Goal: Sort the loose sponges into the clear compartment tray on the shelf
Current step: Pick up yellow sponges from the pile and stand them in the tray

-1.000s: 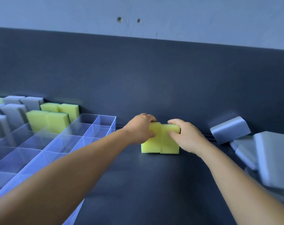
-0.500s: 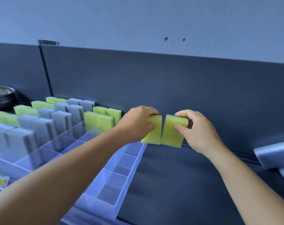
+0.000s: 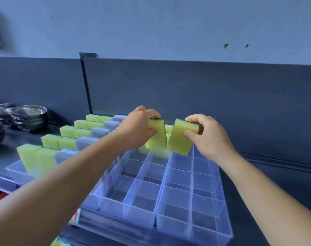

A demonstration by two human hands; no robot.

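My left hand (image 3: 136,127) grips a yellow sponge (image 3: 157,136) upright, and my right hand (image 3: 209,135) pinches a second yellow sponge (image 3: 180,137) just to its right. Both sponges hang side by side above the back rows of the clear compartment tray (image 3: 156,206) on the dark shelf. Several yellow sponges (image 3: 50,141) and grey sponges (image 3: 83,142) stand upright in the tray's left columns. The compartments in the right half of the tray hold nothing.
Stacked steel bowls (image 3: 29,116) sit at the far left on the shelf. A dark back panel (image 3: 204,96) rises right behind the tray. Bare dark shelf (image 3: 279,185) lies to the right of the tray.
Both hands lifted the two yellow sponges off the shelf and carried them left, over the tray. The view swung left, and the loose grey sponges on the right left the frame.
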